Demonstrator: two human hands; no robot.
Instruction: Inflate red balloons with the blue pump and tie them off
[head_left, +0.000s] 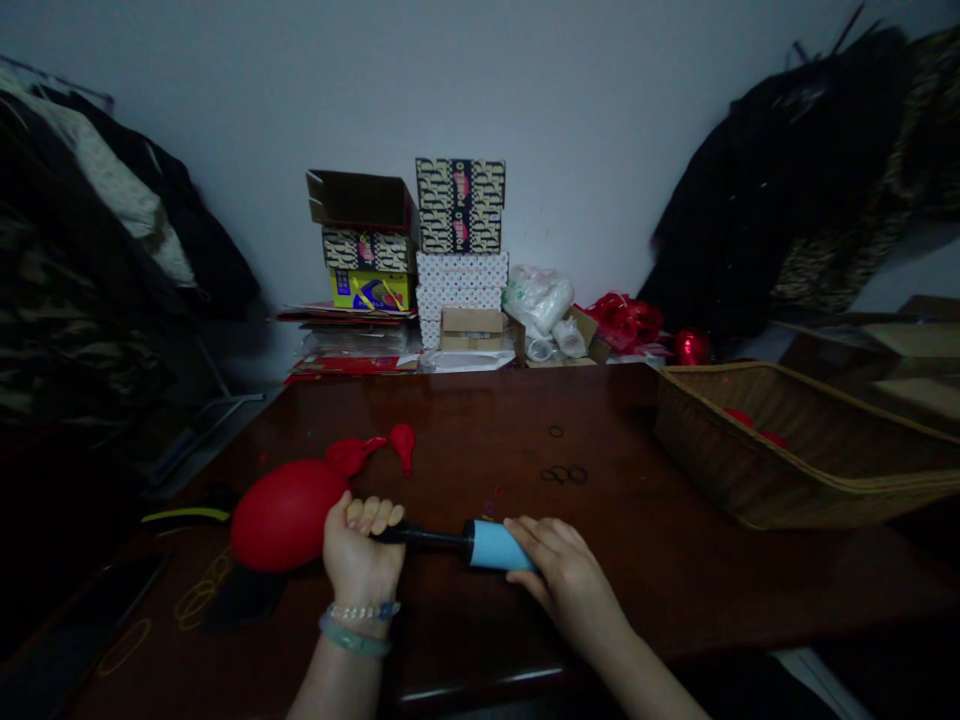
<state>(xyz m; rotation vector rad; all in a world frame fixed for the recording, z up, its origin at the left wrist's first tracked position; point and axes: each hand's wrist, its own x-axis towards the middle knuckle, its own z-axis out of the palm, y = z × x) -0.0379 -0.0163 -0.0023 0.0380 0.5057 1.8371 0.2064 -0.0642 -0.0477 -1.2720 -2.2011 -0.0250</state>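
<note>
My left hand (365,540) is closed in a fist around the black end of a hand balloon pump (499,546). Just left of that fist sits a partly inflated red balloon (289,514); its neck is hidden by the hand. My right hand (562,575) grips the pump's light blue barrel, and a black shaft spans the gap between both hands. The pump lies roughly level above the brown table (480,420). Behind the inflated balloon are limp red balloons (352,456), with another flat red balloon (403,446) beside them.
A wicker basket (750,500) with red items inside stands at the right. Black rings (564,474) lie mid-table; yellow rubber bands (199,598) and a dark phone-like slab (244,597) are at left. Boxes (461,205) are stacked against the wall.
</note>
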